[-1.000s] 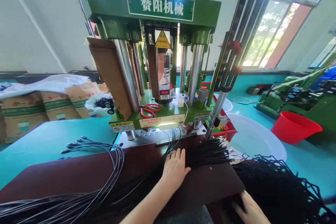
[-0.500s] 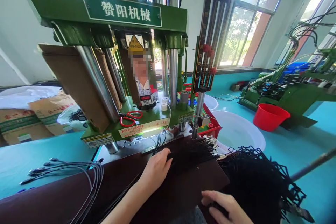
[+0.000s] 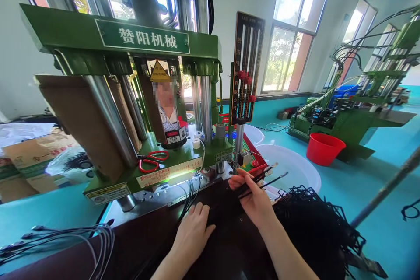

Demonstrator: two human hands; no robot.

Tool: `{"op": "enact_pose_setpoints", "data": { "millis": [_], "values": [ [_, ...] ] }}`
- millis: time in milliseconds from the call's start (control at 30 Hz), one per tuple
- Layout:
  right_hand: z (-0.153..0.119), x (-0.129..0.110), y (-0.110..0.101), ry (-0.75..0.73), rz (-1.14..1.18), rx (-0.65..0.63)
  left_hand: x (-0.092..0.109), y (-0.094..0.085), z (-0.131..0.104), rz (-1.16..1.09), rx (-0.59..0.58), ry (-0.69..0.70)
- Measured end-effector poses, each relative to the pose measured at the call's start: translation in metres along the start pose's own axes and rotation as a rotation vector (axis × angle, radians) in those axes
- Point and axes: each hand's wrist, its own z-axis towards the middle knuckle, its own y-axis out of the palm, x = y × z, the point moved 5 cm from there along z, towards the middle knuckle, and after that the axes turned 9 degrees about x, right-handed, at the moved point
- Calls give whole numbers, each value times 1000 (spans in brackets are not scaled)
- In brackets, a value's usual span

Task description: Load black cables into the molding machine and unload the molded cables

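Note:
In the head view, my right hand [image 3: 254, 201] is closed, pinching a bundle of thin black cables [image 3: 264, 176] near their ends, which point up and to the right. My left hand [image 3: 193, 229] lies lower on the dark brown tabletop [image 3: 236, 249], fingers curled down over black cables and thumb held out to the side. Some black cables [image 3: 189, 197] run from beside the left fingertips up to the lit metal plate of a green press machine [image 3: 147, 175]. My palm hides what lies under the left hand.
Red-handled scissors [image 3: 153, 160] rest on the press. Looped grey cables [image 3: 104, 240] lie at the table's left. To the right are a heap of black bent pieces [image 3: 305, 232], a white basin [image 3: 313, 175], a red bucket [image 3: 325, 151] and a slanting pole [image 3: 387, 190].
My right hand has risen from the table's lower right to the cable ends and now grips several. My left hand has moved slightly down. The view has shifted right and upward.

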Motion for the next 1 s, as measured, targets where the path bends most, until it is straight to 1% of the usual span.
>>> {"op": "enact_pose_setpoints", "data": {
  "millis": [67, 100, 133, 200, 267, 333, 433, 533, 600, 667, 700, 733, 767, 833, 900, 1000],
  "values": [
    [-2, 0, -4, -22, -72, 10, -3, 15, 3, 165, -26, -24],
    [-3, 2, -7, -33, -102, 9, -5, 21, 5, 209, -52, -36],
    [-4, 3, -9, -39, -127, 8, -6, 26, 6, 238, -75, -41],
    [-4, 5, -14, -45, -166, 9, -6, 30, 9, 285, -93, -16],
    [-4, 4, -17, -51, -185, 19, -3, 27, 10, 309, -75, 44],
    [-4, 1, -19, -47, -204, 26, -1, 18, 10, 299, -19, 76],
    [-5, -1, -20, -23, -244, 14, -2, 3, 7, 254, 69, 42],
    [-8, 1, -24, 3, -258, 32, -10, -2, 0, 170, 153, -2],
    [-11, 9, -28, 122, -278, 34, -15, -2, -7, 94, 208, 3],
    [-15, 17, -29, 265, -283, -1, -16, 1, -14, 36, 213, 38],
    [-17, 19, -28, 301, -265, -28, -14, 3, -18, 13, 183, 61],
    [-18, 17, -26, 302, -236, -55, -10, 5, -21, -10, 139, 83],
    [-19, 14, -23, 271, -200, -79, -6, 7, -23, -36, 86, 108],
    [-20, 2, -15, 155, -116, -97, 5, 9, -28, -88, -23, 168],
    [-22, -9, -10, 29, -50, -68, 15, 10, -32, -110, -118, 223],
    [-27, -22, -5, -95, -44, -30, 27, 4, -33, -142, -206, 257]
  ]
}}
